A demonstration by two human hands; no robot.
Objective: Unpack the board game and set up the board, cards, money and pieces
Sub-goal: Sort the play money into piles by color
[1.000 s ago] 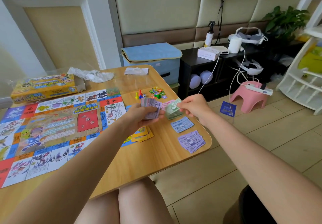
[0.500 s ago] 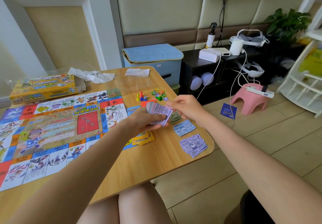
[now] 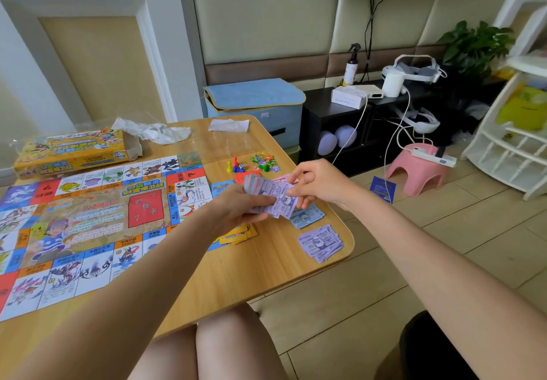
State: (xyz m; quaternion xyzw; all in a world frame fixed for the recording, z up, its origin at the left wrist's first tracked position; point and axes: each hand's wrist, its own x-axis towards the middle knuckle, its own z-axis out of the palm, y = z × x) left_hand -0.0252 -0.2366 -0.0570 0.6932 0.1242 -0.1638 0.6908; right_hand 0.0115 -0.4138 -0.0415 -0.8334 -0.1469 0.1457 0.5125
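Hands sorting paper play money over the right end of a light wooden table (image 3: 236, 276), seen from a head-worn camera looking down. The left hand (image 3: 236, 211) grips a fanned wad of purple and pink paper notes (image 3: 268, 193), fingers curled under it and thumb across the top. The right hand (image 3: 318, 182) pinches the top purple note at its right edge between thumb and fingertips, seemingly ready to peel it off. On the table just below the hands lie 2 sorted piles: a small stack of blue notes (image 3: 306, 217) and, nearer the table corner, a stack of purple notes (image 3: 321, 242). A pile of yellow cards (image 3: 239, 233) sits beside the colourful printed game board (image 3: 83, 225), which lies unfolded flat across the left of the table. Small plastic pawns and a die (image 3: 235, 166) cluster beyond the hands, next to some bright cardboard tokens (image 3: 263, 160). The yellow game box (image 3: 71, 151) rests at the far left edge. The step in hand looks like sorting money by colour; the next move probably calls for sliding the pinched note free and laying it on the matching purple stack.
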